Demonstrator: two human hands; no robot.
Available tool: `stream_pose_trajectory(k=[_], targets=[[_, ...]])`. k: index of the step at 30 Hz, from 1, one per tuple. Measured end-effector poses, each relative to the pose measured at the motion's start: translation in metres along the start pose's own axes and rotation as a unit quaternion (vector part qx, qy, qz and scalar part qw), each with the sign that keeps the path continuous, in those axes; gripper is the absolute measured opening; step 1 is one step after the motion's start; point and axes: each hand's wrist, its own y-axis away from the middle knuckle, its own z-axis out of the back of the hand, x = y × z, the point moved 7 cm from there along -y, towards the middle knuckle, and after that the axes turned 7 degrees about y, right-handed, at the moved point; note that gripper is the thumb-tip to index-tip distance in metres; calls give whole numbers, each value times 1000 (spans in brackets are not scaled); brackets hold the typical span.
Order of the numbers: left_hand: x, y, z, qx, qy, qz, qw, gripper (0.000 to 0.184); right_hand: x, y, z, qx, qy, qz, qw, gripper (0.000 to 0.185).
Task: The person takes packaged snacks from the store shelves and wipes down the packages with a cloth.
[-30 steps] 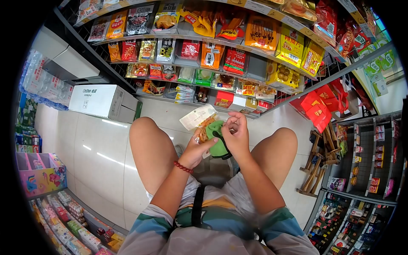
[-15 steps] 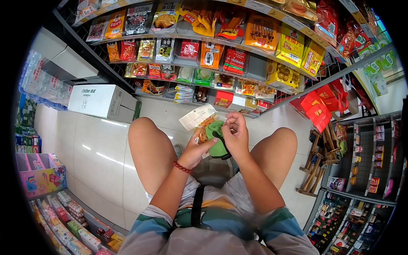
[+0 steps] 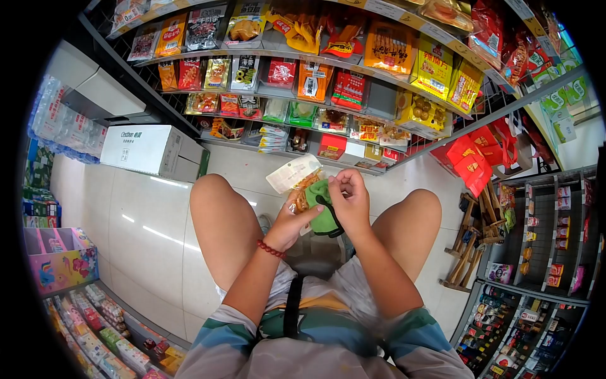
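Note:
My left hand (image 3: 287, 224) is closed around a clear snack packet (image 3: 294, 175) with a cream-coloured top and orange-brown food inside. Its thumb also presses on a green cloth (image 3: 324, 220) with a black edging, which lies over the packet's right side. With bent fingers, my right hand (image 3: 350, 196) pinches the upper part of this cloth. Both hands are close together above the gap between my knees. The cloth covers the lower right of the packet, and the left fingers underneath are hidden.
Shelves of packaged snacks (image 3: 315, 82) rise in front. A white carton (image 3: 140, 150) and wrapped bottles (image 3: 68, 123) stand to the left. Red bags (image 3: 470, 161) and wooden-handled tools (image 3: 468, 252) are on the right, beside a dark rack (image 3: 546, 230). Tiled floor (image 3: 158, 221) surrounds my legs.
My right fingers have shifted slightly on the upper part of the green cloth, and its top fold looks different. The left hand and the packet stay nearly still.

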Motion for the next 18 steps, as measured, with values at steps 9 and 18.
stream_pose_trajectory(k=[9, 18], targets=[[-4, 1, -5, -17, 6, -9, 1000, 71, 2, 0, 0, 7, -17, -7, 1000, 15], [-1, 1, 0, -22, -11, 0, 1000, 65, 0, -1, -1, 12, -21, -8, 1000, 14]])
